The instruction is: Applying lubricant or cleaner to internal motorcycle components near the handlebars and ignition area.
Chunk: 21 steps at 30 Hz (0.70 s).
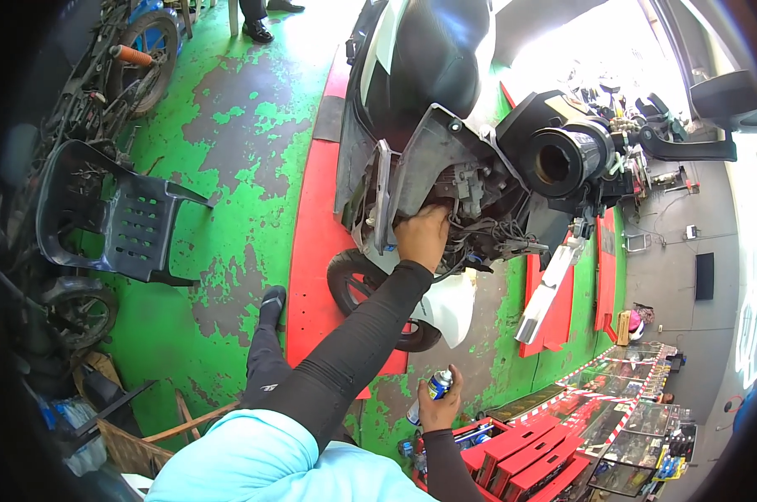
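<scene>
My left hand [424,237] reaches into the opened front of a scooter [433,159], among exposed cables and brackets. Its fingers are hidden behind the parts there, so their grip does not show. Loosened grey plastic panels [424,159] stand away from the scooter's body beside my wrist. Lower down, a white front fender [451,309] covers part of the front wheel [353,284]. Off to the right of my left forearm, my right hand [441,408] is closed around a spray can [437,385], apart from the scooter.
The scooter stands on a red lift platform [311,251]. Its handlebar grip [554,161] and mirror [730,100] jut out at right. A dark plastic chair [119,213] lies left on the worn green floor [236,109]. Red metal racks [520,460] and glass display cases [638,427] fill the lower right.
</scene>
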{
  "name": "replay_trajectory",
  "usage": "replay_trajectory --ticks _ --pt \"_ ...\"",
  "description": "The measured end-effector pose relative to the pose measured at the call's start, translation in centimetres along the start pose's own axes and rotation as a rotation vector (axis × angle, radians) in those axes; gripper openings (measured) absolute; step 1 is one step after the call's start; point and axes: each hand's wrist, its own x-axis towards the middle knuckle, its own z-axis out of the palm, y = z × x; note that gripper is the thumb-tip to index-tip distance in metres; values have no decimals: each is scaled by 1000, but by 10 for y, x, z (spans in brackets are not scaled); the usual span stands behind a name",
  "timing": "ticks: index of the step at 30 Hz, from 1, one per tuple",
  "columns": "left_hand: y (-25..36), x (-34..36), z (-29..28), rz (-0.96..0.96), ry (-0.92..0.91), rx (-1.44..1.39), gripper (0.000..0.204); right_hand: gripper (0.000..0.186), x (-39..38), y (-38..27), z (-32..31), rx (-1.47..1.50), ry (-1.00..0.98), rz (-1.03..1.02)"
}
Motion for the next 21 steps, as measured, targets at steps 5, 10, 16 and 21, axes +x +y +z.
replay_trajectory --ticks 5,10,16,21 --pt "1 0 0 -17 -16 -73 19 68 2 5 -8 34 20 14" --pt "-6 -1 3 -14 11 -166 20 69 2 7 -15 -15 24 11" --pt "-5 2 9 33 68 -292 20 69 1 18 -16 -16 -4 -13" --pt "-21 -1 32 6 146 -421 20 68 1 17 -12 -59 -82 -18"
